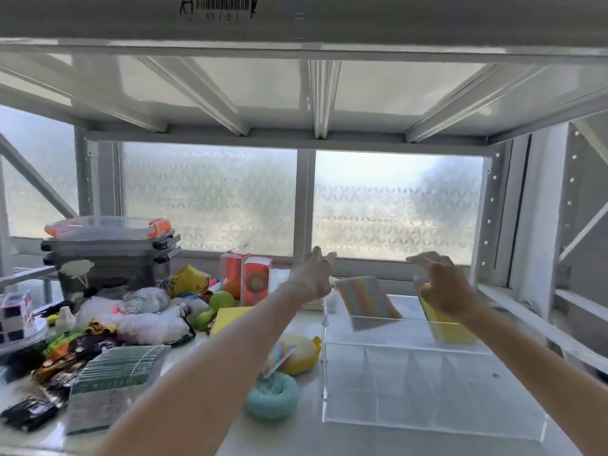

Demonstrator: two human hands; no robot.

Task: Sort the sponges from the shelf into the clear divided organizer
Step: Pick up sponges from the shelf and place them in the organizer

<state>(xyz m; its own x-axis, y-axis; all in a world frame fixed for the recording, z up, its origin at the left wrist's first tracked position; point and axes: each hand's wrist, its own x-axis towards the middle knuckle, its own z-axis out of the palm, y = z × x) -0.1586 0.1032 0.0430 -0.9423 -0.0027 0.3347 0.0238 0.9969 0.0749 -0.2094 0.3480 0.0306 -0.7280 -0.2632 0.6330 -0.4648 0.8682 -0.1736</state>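
Hovering with fingers spread, both hands (312,278) (444,287) grip nothing; two sponges (365,297) (437,320) below sit in the organizer (427,390); a ring sponge (272,399) waits nearer.

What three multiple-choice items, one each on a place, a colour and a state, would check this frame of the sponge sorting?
1. Where does the rainbow-striped sponge stand?
A. in the clear organizer's far row
B. on the grey bins
C. under the teal ring

2. What colour is the ring-shaped sponge near the organizer's front left corner?
A. red
B. teal
C. black

3. What is the left hand doing?
A. gripping the striped sponge
B. open, fingers spread, holding nothing
C. resting flat on the shelf

Answers: 1 A, it leans inside the back section; 2 B, it is plainly blue-green; 3 B, its fingers are spread above the sponge.
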